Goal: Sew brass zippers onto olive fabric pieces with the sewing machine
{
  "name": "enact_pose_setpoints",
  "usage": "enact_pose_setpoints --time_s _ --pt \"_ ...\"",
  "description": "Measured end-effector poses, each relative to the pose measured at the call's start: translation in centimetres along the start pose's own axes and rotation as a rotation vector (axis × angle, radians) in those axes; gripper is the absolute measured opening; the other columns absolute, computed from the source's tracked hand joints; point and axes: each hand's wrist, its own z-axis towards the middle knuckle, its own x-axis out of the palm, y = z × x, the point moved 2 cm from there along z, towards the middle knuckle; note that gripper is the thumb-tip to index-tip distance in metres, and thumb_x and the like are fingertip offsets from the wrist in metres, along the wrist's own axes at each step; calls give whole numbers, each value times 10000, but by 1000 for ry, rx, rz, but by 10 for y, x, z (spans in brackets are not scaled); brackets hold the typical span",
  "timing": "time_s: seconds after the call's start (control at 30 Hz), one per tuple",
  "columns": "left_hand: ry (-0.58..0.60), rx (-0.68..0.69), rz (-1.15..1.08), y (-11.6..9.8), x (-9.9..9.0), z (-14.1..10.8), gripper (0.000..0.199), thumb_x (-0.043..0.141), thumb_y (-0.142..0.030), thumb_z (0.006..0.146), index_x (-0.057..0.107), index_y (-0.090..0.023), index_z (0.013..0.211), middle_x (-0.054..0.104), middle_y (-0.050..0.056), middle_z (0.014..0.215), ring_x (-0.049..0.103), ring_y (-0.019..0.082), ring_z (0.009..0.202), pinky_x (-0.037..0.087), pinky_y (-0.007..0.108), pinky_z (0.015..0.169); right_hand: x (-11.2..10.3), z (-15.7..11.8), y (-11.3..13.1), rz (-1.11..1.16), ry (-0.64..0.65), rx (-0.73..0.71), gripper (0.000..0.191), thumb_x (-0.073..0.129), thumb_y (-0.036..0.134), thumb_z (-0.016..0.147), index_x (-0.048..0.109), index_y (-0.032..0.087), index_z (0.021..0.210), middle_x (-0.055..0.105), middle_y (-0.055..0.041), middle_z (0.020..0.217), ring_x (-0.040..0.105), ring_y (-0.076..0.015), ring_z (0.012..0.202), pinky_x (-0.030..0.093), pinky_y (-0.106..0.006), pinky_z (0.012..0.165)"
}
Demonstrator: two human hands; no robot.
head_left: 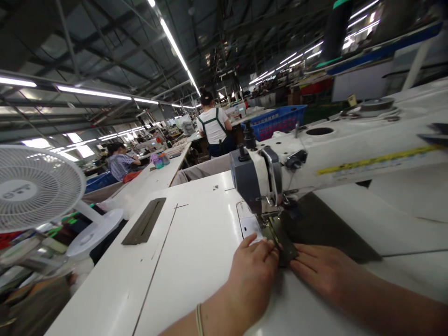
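Observation:
A dark olive fabric piece [325, 228] lies on the white sewing table, its narrow end under the presser foot of the sewing machine [250, 175]. My left hand [254, 270] is closed at the left edge of this narrow end, fingers curled onto the cloth just in front of the needle area. From the right, my right hand [325, 273] reaches the same strip with its fingers stretched out and lying low against the cloth; its thumb is hidden. The needle tip cannot be made out.
A separate olive strip with a slit [145, 221] lies on the left of the table [189, 261]. Beyond the left edge stands a white fan [94, 228]. Behind the machine are a blue crate [280, 119] and a person standing [213, 126]; another person sits farther left.

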Motion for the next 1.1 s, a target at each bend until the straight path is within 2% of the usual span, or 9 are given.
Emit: enact_pose_setpoints --time_s 0.23,0.43,0.57,0.67,0.73,0.8,0.93,1.0,1.1 --pt "-22 5 4 7 0 13 168 451 -100 924 616 -125 946 682 60 929 654 173 848 506 352 944 8 6 -13 55 -7 51 278 364 64 895 567 173 741 612 -30 722 563 -159 659 487 -270 609" --pt "102 -85 21 18 3 27 86 568 -81 826 619 -120 884 639 77 813 599 217 724 575 347 678 15 13 -25 68 1 68 242 399 46 866 595 170 798 641 -38 771 598 -173 709 515 -292 653" --pt "150 -147 -3 23 7 26 155 621 -59 751 632 -132 887 627 80 830 596 239 736 574 372 648 13 18 -25 62 -37 98 278 373 37 874 610 173 825 658 -34 797 613 -166 730 523 -288 677" --pt "102 -191 -91 24 6 18 172 622 -60 759 635 -148 907 636 78 902 617 224 791 579 337 687 -3 19 -21 -1 -118 77 342 313 68 918 625 181 836 663 -19 758 618 -135 695 516 -244 663" --pt "24 -187 -145 23 5 12 172 617 -94 800 627 -159 959 645 75 1000 634 210 872 572 323 777 -15 17 -19 -121 -201 65 317 335 118 935 635 193 870 669 -3 731 623 -135 662 519 -251 645" --pt "-55 -137 -131 22 5 6 138 583 -152 858 616 -169 991 656 64 1053 640 201 940 541 342 884 -21 14 -20 -241 -259 88 252 394 181 933 646 187 945 696 -14 789 648 -158 698 538 -280 653" --pt "-110 19 21 21 11 5 163 450 -146 929 613 -150 914 690 63 945 665 170 898 489 366 971 -8 10 -24 -242 -207 80 303 393 137 901 650 123 1062 704 -82 1021 676 -172 879 572 -263 735" --pt "-96 77 83 21 14 7 197 419 -114 928 610 -137 886 691 70 894 670 161 867 467 373 996 1 10 -25 -242 -177 34 346 361 67 871 670 115 1021 700 -89 1034 679 -168 888 574 -248 746" --pt "-77 81 96 24 16 10 185 426 -105 912 602 -138 864 687 64 860 671 153 814 451 381 1010 5 11 -26 -278 -139 28 387 326 34 859 685 114 982 705 -91 1011 686 -169 864 577 -244 734"
